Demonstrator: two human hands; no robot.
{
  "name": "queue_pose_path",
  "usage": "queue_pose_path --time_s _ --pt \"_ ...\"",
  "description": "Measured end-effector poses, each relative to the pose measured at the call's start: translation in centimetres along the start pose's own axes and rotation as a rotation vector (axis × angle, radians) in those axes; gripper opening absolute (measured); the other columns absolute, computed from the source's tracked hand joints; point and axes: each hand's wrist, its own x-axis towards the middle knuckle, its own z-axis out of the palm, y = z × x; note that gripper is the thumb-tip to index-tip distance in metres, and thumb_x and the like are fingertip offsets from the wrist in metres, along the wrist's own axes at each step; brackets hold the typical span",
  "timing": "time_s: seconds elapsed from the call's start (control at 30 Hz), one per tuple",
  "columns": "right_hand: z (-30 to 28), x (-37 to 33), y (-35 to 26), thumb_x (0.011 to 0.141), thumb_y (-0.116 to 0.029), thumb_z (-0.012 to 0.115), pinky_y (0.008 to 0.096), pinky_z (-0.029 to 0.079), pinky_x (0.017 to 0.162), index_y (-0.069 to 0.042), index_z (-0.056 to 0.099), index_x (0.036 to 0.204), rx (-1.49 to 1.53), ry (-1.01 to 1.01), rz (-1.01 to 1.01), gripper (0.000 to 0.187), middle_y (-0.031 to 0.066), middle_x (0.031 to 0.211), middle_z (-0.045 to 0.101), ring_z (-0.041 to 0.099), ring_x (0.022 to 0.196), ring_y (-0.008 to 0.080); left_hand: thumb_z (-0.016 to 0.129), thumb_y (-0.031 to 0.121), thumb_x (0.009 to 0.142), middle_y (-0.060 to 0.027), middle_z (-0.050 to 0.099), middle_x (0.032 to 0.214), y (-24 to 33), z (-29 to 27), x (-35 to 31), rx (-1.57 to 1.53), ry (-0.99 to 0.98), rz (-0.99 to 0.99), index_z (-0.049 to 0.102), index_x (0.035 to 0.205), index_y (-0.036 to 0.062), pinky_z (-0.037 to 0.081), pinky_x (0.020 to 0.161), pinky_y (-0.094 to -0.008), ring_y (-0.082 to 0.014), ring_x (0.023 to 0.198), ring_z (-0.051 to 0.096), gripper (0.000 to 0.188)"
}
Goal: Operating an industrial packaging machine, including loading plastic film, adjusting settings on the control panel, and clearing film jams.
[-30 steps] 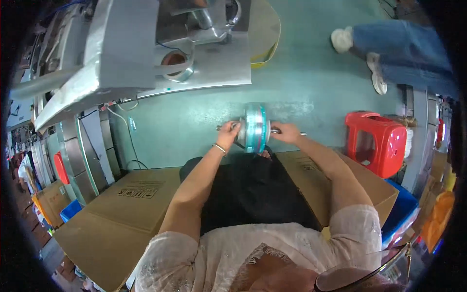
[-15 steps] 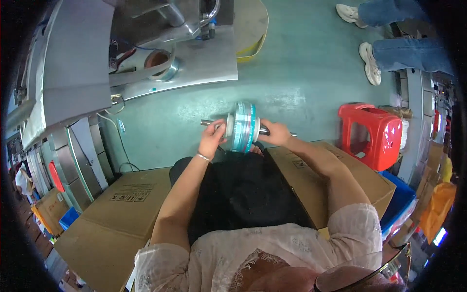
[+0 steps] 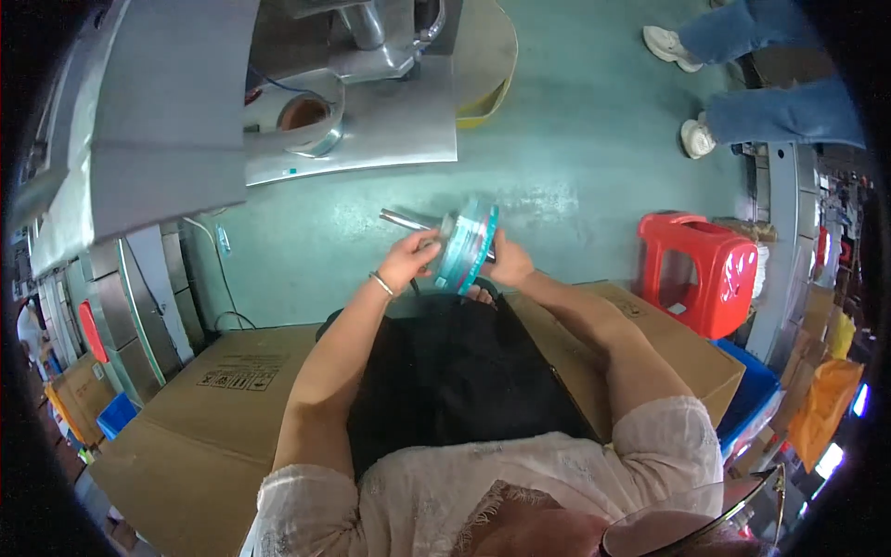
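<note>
A roll of clear film with turquoise printing (image 3: 467,249) is threaded on a metal rod (image 3: 405,220) in front of my lap, tilted and slightly blurred. The rod's bare end sticks out past the roll on the left. My right hand (image 3: 510,259) is closed round the rod at the roll's right side, its fingertips partly hidden. Beside the left face of the roll is my left hand (image 3: 406,262), with thumb and fingers apart and a bracelet at its wrist. Whether its fingertips touch the roll, I cannot tell.
Cardboard boxes (image 3: 227,371) stand on both sides of my lap. Ahead at left is a metal machine table (image 3: 399,121) with a tape roll (image 3: 306,116) on it. A red plastic stool (image 3: 715,278) stands at right, and another person's jeans-clad legs (image 3: 784,116) are at the upper right.
The roll and rod have tilted, the rod's left end now higher than the roll's middle. My left hand has come off the rod's left side and sits lower beside the roll.
</note>
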Motion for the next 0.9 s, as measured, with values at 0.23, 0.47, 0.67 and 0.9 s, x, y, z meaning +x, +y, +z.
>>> queue_pose_path --time_s 0.23,0.47,0.67,0.9 --pt "3.3 2.3 6.1 0.068 -0.036 0.056 0.0409 0.045 0.069 0.008 0.034 0.110 0.023 -0.112 -0.077 0.064 0.0248 0.091 0.056 0.056 0.085 0.0348 0.053 0.027 0.083 0.0045 0.046 0.100 0.0 2.7 0.1 -0.064 -0.133 0.019 0.044 0.117 0.0165 0.047 0.071 -0.0270 -0.0070 0.087 0.045 0.037" --pt "0.2 2.2 3.1 0.071 -0.036 0.053 0.0424 0.045 0.068 -0.011 0.056 0.098 -0.229 -0.148 0.037 0.037 0.0168 0.088 0.059 0.055 0.082 0.0348 0.050 0.024 0.084 -0.0064 0.053 0.086 1.2 -1.1 1.0 -0.185 0.097 0.194 0.040 0.104 0.0110 0.050 0.056 -0.0285 -0.0155 0.072 0.056 0.026" --pt "-0.2 1.4 2.2 0.069 -0.034 0.054 0.0435 0.044 0.066 -0.010 0.056 0.095 -0.252 -0.136 0.015 0.035 0.0190 0.085 0.058 0.054 0.079 0.0368 0.057 0.004 0.075 -0.0065 0.053 0.073 -1.6 -7.4 3.7 -0.478 0.734 0.284 0.039 0.092 0.0077 0.046 0.048 -0.0287 -0.0158 0.058 0.055 0.025" --pt "0.4 1.7 2.0 0.070 -0.033 0.053 0.0446 0.044 0.065 -0.007 0.060 0.083 -0.180 -0.026 -0.055 0.029 0.0213 0.080 0.058 0.055 0.075 0.0386 0.047 0.015 0.084 -0.0086 0.058 0.085 -4.5 -8.2 6.5 -0.943 0.600 0.075 0.044 0.092 0.0058 0.045 0.055 -0.0427 -0.0233 0.077 0.057 0.012"
